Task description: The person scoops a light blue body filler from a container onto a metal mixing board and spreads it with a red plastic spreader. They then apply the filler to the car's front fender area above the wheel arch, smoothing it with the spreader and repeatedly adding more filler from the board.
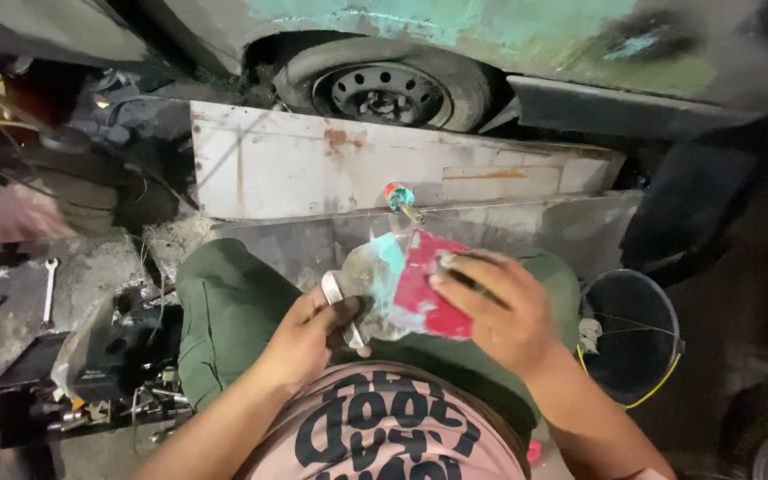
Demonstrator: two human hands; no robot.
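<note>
- The left hand (308, 333) has its grip closed around the pale handle of a putty knife (362, 289), held over the person's lap in green trousers (224, 302).
- The knife's broad blade is smeared with grey and teal filler; its long axis runs from the handle at lower left up toward the right.
- The right hand (495, 307) has its grip closed on a red plastic spreader (428, 289), pressed flat against the blade.
- A dark bucket (637, 333) with a yellow wire handle stands at the right; its contents cannot be made out.
- A screwdriver (402, 201) lies on the grey metal panel (313, 160).
- Beyond sits a car wheel (384, 89).
</note>
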